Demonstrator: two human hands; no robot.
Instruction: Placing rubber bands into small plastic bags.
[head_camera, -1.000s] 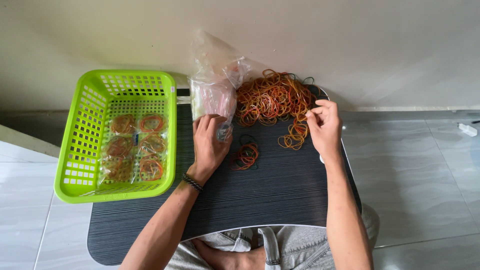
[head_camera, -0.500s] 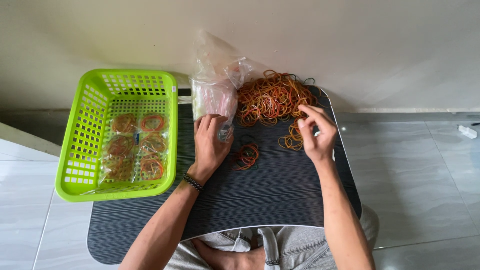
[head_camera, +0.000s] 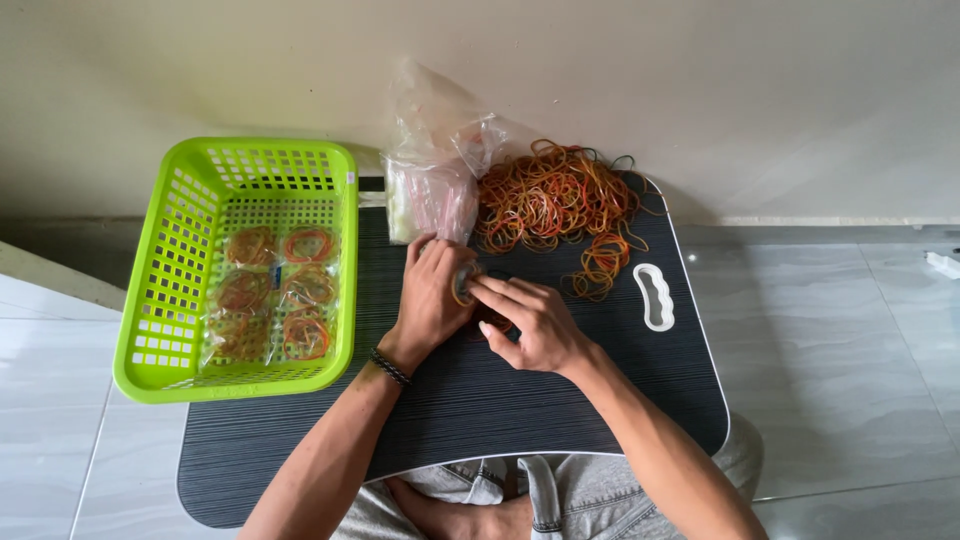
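Head view. The left hand (head_camera: 432, 300) and right hand (head_camera: 530, 322) meet at the middle of the dark striped bench (head_camera: 600, 400). The left fingers curl narrowly around a small clear bag (head_camera: 463, 283) with rubber bands showing inside; the right fingers (head_camera: 492, 292) pinch narrowly at that same bag's edge, touching the left hand. A few loose bands lie under the right hand, mostly hidden. Just beyond the hands stands a stack of clear plastic bags (head_camera: 432, 190), and to its right, a heap of orange and red rubber bands (head_camera: 560, 200). A white handle cut-out (head_camera: 655, 296) marks the bench's right side. At the left, a lime green basket (head_camera: 150, 300) holds filled packets of bands (head_camera: 270, 295).
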